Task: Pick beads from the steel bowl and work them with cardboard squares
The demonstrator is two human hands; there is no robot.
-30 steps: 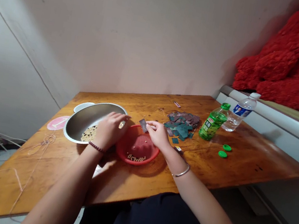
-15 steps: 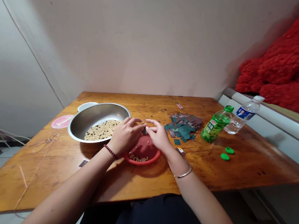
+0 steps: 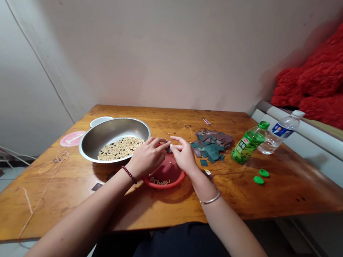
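Over the red plastic basket [image 3: 170, 185], my left hand [image 3: 149, 155] and my right hand [image 3: 184, 156] meet at their fingertips. Both are closed in a pinch around a small dark piece [image 3: 169, 148], mostly covered by the fingers; its kind is too small to tell. Pale beans [image 3: 160, 181] lie in the near side of the basket. Left of my left hand stands a steel bowl [image 3: 90, 141] holding pale beans mixed with dark ones. To the right of my right hand is a pile of dark green and brown square pieces [image 3: 211, 146].
A green drink bottle [image 3: 248, 145] and a clear water bottle [image 3: 277, 135] stand at the right, near two green caps [image 3: 259, 179]. Loose string [image 3: 47, 182] and a pink round disc [image 3: 71, 138] lie on the left of the wooden table [image 3: 76, 226]. Red fluffy material [image 3: 337, 81] is heaped behind right.
My hands stay together above the basket, with the left fingers shifted slightly to the right. The view has moved a little; the bowl, basket and pile keep their places.
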